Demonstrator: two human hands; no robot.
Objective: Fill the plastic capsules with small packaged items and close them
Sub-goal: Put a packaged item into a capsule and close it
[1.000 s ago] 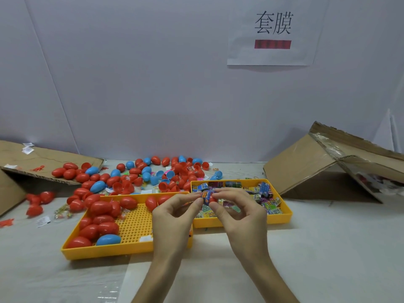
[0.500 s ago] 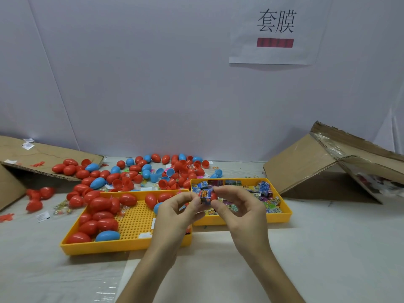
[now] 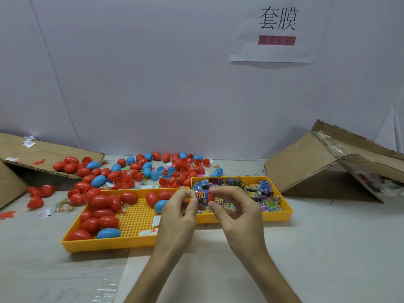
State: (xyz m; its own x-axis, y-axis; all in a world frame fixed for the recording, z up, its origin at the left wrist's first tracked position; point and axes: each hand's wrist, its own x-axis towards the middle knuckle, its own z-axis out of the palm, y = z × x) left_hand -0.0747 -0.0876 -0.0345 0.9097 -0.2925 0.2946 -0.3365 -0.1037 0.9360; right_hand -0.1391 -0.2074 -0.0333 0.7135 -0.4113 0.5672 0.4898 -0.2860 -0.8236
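On the table (image 3: 328, 248), over the left end of the right tray (image 3: 282, 215), the hands meet fingertip to fingertip. The right hand (image 3: 240, 215) pinches a red capsule half (image 3: 211, 197). The left hand (image 3: 177, 217) pinches a packet (image 3: 202, 194) touching the half's left side, so the push probably runs rightward.

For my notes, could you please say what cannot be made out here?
Head view:
- Red plastic capsule pinched by right hand: partly hidden behind small blue printed packet in left hand.
- Print on packets in right yellow tray: too small.
- Brown cardboard box's contents: cut by frame edge.
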